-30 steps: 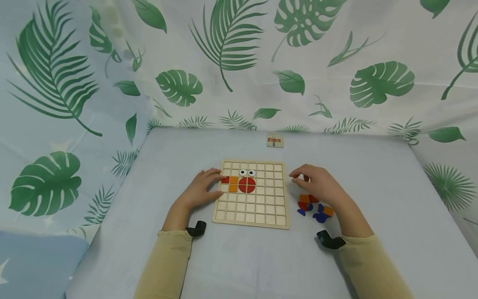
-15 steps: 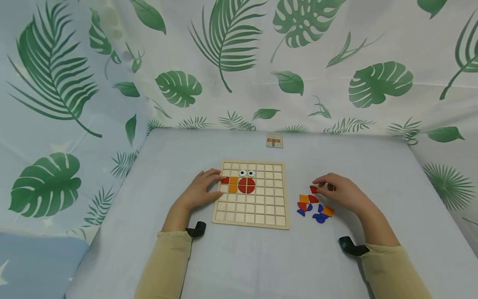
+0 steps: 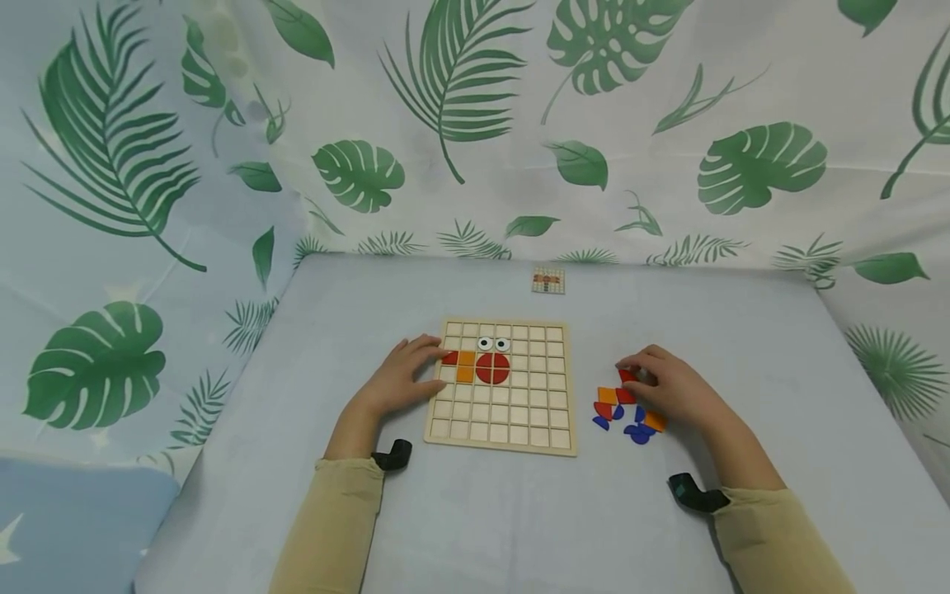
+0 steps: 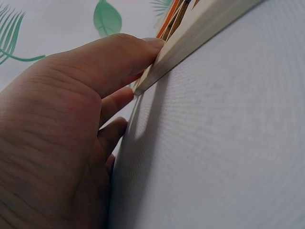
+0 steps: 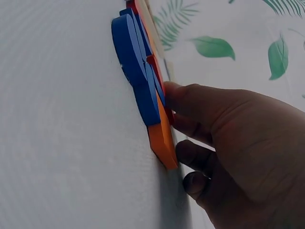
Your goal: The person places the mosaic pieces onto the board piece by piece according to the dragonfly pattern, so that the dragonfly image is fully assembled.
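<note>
R hand [image 3: 664, 384] is over on the right side of the desk [image 3: 519, 520], thumb & forefinger pinched on a red piece [image 3: 628, 374] at the top of the loose pile; can't tell if it's off the cloth. L hand [image 3: 401, 375] is well apart from it, fingers & thumb spread along the left edge of the grid board [image 3: 498, 431], touching the rim, prob. just to steady it.

So the step, imo: picking the next pc for the board. Already on there: two eye pieces [image 3: 485, 343] above a red circle [image 3: 486, 363], w/ an orange block [image 3: 465, 367] just left of it & a red corner piece [image 3: 449, 358] by the left edge. Cells right of the circle & below are bare, so I'd call it approx. halfway at best.

Next move, I'd say: lift the red pc clear w/o dragging its red neighbour, turn it the right way, then seat it flat in one bare cell. The small card [image 3: 548, 280] beyond the board looks like the pattern, tho too small to read exactly. Blue pieces [image 3: 641, 434] & a loose orange piece [image 3: 607, 396] lie near R hand, prob. for later.
</note>
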A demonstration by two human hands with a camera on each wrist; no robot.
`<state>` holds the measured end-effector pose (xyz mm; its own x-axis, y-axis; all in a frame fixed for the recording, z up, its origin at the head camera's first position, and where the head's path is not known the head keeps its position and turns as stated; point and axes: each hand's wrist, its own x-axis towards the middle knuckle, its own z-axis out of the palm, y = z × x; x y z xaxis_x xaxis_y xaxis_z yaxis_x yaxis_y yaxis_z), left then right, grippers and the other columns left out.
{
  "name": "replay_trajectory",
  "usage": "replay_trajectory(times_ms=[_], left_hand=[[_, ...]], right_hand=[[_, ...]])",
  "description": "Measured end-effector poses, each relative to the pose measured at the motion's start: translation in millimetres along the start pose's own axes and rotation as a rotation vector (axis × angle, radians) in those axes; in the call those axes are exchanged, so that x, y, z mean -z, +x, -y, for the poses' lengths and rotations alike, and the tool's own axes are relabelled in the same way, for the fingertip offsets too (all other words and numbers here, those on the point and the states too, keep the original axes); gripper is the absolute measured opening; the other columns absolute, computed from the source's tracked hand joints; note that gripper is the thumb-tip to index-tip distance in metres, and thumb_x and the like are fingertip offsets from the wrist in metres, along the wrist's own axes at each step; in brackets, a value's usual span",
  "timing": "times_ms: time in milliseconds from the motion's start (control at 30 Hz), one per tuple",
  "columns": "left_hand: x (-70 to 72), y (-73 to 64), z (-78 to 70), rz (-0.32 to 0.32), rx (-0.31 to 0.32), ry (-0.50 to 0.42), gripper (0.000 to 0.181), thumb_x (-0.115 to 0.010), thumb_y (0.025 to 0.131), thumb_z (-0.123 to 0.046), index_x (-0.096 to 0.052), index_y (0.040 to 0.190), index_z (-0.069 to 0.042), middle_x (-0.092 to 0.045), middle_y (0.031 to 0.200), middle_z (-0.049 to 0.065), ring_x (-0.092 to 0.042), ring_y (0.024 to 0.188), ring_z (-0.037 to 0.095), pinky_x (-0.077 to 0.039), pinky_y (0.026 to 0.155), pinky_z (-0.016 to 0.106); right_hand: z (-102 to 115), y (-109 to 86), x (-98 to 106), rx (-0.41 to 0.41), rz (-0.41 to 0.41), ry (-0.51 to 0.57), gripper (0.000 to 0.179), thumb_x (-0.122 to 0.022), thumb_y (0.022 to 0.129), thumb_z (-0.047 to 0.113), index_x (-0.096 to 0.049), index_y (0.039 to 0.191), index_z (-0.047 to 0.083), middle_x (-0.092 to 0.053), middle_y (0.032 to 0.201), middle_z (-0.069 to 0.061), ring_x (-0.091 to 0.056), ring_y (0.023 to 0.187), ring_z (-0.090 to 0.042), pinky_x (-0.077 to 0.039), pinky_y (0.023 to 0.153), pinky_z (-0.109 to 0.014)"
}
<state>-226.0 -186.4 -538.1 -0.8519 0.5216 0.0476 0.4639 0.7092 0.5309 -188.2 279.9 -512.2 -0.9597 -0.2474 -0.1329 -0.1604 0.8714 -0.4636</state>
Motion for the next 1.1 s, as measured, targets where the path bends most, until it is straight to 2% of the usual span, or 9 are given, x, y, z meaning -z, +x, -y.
replay_trajectory(times_ms=[367,600,767,1100], left_hand=[[2.6,-0.5,-3.3,0.012,0.017,0.002,0.055,-0.070,0.091,-0.039,-0.053,0.139,-0.020,-0.042,0.153,0.003,-0.032,0.148,0.024,-0.009,0.128,0.046],[3.3,0.2,-3.4,0.014,0.010,-0.004,0.055,-0.070,0.091,-0.038,-0.053,0.140,-0.019,-0.042,0.153,0.003,-0.033,0.148,0.025,-0.010,0.128,0.047],[3.4,0.1,-3.3,0.017,0.018,-0.005,0.055,-0.070,0.091,-0.038,-0.053,0.139,-0.020,-0.042,0.153,0.003,-0.032,0.148,0.024,-0.009,0.128,0.046],[2.4,0.5,-3.5,0.018,0.027,-0.008,0.055,-0.069,0.091,-0.039,-0.053,0.140,-0.020,-0.041,0.154,0.002,-0.031,0.148,0.023,-0.009,0.128,0.045]], right_hand=[[-0.6,0.8,0.8,0.010,-0.011,0.000,0.031,-0.069,0.092,0.028,-0.063,0.119,0.013,-0.059,0.106,-0.006,-0.052,0.091,-0.021,-0.052,0.077,-0.033],[-3.5,1.4,-0.6,0.006,-0.036,0.007,0.037,-0.067,0.093,0.029,-0.061,0.126,0.017,-0.057,0.105,-0.004,-0.050,0.088,-0.021,-0.049,0.071,-0.028],[-2.2,0.2,0.4,0.009,-0.059,0.018,0.033,-0.068,0.093,0.030,-0.064,0.124,0.018,-0.057,0.107,-0.003,-0.050,0.091,-0.021,-0.050,0.072,-0.028],[0.0,-1.8,5.0,0.023,-0.075,0.047,0.034,-0.069,0.092,0.026,-0.060,0.122,0.012,-0.061,0.104,-0.006,-0.051,0.090,-0.022,-0.050,0.074,-0.030]])
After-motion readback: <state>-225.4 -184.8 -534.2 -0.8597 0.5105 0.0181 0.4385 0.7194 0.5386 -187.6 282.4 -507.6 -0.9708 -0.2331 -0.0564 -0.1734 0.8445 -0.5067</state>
